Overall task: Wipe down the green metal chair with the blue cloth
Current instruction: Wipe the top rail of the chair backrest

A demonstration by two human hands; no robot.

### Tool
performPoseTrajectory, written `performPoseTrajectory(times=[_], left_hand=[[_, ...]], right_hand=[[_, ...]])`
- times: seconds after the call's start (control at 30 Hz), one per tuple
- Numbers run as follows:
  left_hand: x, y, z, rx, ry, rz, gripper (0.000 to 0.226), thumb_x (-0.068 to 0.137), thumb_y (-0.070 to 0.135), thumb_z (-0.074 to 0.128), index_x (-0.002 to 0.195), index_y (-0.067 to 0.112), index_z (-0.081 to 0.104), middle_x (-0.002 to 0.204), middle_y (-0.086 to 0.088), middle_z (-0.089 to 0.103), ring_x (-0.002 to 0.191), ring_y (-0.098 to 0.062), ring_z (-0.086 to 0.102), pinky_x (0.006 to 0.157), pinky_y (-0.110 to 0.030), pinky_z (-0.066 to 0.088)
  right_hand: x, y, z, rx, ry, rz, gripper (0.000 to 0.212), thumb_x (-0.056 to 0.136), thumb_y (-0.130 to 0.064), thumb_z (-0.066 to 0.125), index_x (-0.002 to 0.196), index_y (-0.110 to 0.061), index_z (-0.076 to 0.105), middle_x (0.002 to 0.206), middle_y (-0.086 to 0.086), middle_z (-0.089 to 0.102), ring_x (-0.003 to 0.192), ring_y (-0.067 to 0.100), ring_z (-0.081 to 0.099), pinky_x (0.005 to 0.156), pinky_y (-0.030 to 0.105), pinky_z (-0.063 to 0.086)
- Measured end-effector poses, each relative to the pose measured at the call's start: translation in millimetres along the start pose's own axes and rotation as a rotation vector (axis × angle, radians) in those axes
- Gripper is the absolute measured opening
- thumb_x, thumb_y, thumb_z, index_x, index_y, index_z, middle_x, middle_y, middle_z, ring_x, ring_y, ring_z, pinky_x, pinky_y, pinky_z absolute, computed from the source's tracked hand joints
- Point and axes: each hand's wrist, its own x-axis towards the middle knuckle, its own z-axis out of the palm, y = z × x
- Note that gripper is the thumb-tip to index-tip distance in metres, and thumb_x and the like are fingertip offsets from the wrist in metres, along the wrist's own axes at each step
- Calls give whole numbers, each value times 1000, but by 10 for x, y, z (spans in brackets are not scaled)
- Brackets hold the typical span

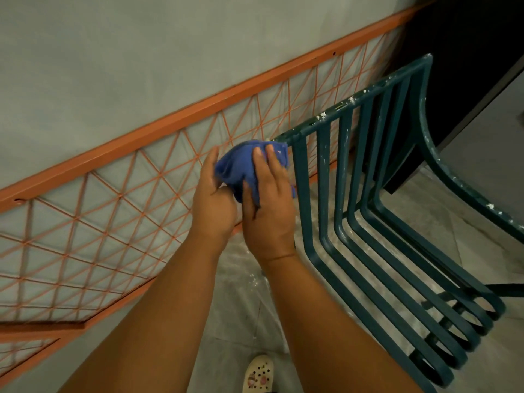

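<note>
The green metal chair stands at the right, its slatted back and seat speckled with white flecks along the top rail. A bunched blue cloth sits against the left corner of the chair's top rail. My left hand cups the cloth from the left. My right hand lies over the cloth with fingers stretched toward the rail's corner. The corner itself is hidden under the cloth.
An orange metal frame with a wire lattice leans along the grey wall on the left. A dark cabinet stands behind the chair. The tiled floor shows below, with a patterned clog at the bottom.
</note>
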Motion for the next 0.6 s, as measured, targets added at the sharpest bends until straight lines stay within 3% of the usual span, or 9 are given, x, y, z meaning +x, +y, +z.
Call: performPoseTrajectory(times=[0.1,0.23,0.33,0.43,0.5,0.6], left_hand=[[4,-44,12,20,64,30,54,88,-3,43,140,8,36,128,-17,57,111,-24,61,97,-34,50],[-17,-123,-37,117,108,52,54,83,-11,41,132,12,48,120,-9,63,106,-20,63,91,-33,52],[-60,-122,-30,68,95,31,49,84,5,42,131,14,52,121,-3,64,110,-15,62,92,-32,50],[-117,-56,10,26,106,-7,42,88,-5,38,120,11,60,106,-3,70,96,-11,67,79,-25,53],[-126,-36,10,47,127,-18,36,90,-1,40,110,15,66,101,-3,71,93,-14,67,79,-27,54],[-130,-64,-4,184,166,-16,25,89,13,48,92,23,70,96,-1,71,91,-16,67,82,-35,54]], right_hand=[[79,114,87,-267,-122,-178,52,90,-19,62,140,-18,47,152,10,37,145,36,21,117,55,16],[197,170,8,-448,-241,-256,46,89,-28,61,134,-21,54,148,8,43,141,38,27,115,57,17],[371,36,-16,-475,-239,-154,38,90,-31,57,126,-20,58,138,8,50,132,38,36,115,54,19],[469,-66,95,-486,-245,-117,34,82,-22,66,115,-16,63,129,10,55,130,40,39,114,58,21],[410,26,108,-442,-283,-191,45,80,-12,67,125,-15,59,139,10,50,138,40,31,115,58,18],[146,304,11,-314,-290,-304,64,86,3,60,144,-17,40,157,6,27,147,35,8,118,52,16]])
